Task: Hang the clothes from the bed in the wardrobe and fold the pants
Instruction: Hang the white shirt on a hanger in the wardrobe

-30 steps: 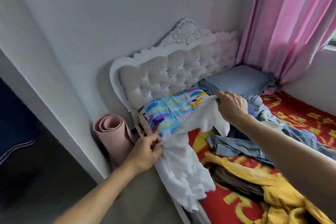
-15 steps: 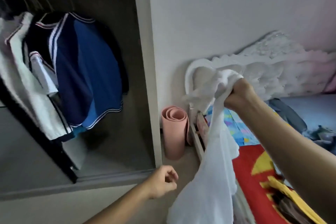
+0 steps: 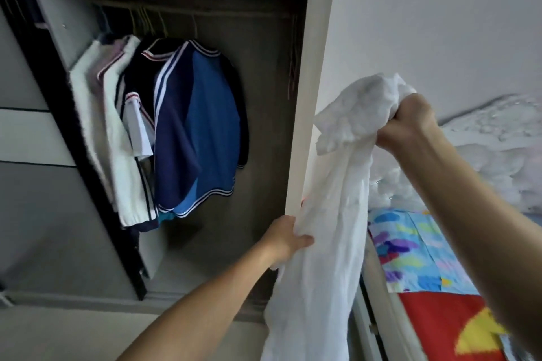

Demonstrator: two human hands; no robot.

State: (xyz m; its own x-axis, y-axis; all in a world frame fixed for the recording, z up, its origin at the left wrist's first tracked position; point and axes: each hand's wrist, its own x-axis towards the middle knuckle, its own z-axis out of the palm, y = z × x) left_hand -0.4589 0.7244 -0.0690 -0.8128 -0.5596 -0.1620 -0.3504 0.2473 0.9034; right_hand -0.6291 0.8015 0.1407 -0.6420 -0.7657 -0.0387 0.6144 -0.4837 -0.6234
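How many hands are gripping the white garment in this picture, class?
2. The left hand pinches the white garment low down, by the wardrobe side panel. The right hand grips its bunched top, higher up, in front of the wall.

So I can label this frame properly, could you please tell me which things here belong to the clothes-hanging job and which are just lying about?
In the job: white garment, gripped by right hand and left hand; wardrobe; hangers on its rail.
Just lying about: blue jacket, already hung; colourful bedding; red blanket; headboard.
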